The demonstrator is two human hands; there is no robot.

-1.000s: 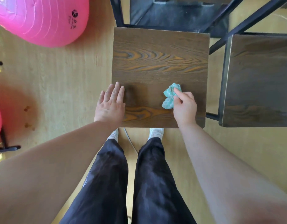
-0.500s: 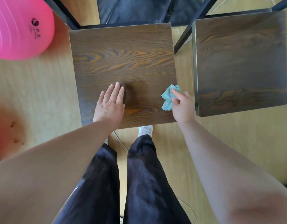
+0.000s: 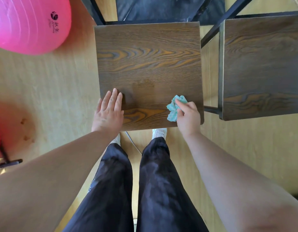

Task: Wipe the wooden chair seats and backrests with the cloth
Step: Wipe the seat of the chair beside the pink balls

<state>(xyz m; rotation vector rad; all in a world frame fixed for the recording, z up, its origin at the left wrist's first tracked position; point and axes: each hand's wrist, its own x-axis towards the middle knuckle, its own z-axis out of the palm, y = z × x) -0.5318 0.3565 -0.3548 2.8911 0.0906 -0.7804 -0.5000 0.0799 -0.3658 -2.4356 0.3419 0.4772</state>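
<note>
Nearest to the camera are the person's legs in dark loose trousers (image 3: 158,190). Past them the tips of white shoes (image 3: 159,133) stand on the pale wooden floor (image 3: 52,97), just at the near edge of the chair. The person stands this close, I think, so that both arms reach the seat without stretching.

The left hand (image 3: 109,113) lies flat on the near left corner of the square dark-brown wooden chair seat (image 3: 148,64), with fingers straight and side by side, holding nothing. I judge it is there to steady the chair while the other hand rubs. The right hand (image 3: 189,118) has its fingers curled around the small crumpled turquoise cloth (image 3: 172,113) and presses it on the seat, near the front right corner. The cloth is bunched up, which gives a firm pad but covers only a little surface at once, so many passes will be needed.

The middle and far parts of this seat lie beyond the cloth, so much of the wiping seems not yet done. To the right, across a gap of floor, is a second dark wooden chair seat (image 3: 262,64), and no hand touches it. Black metal frame bars (image 3: 215,30) show behind both seats, but I cannot make out a backrest. At the far left rests a big pink exercise ball (image 3: 27,24)
</note>
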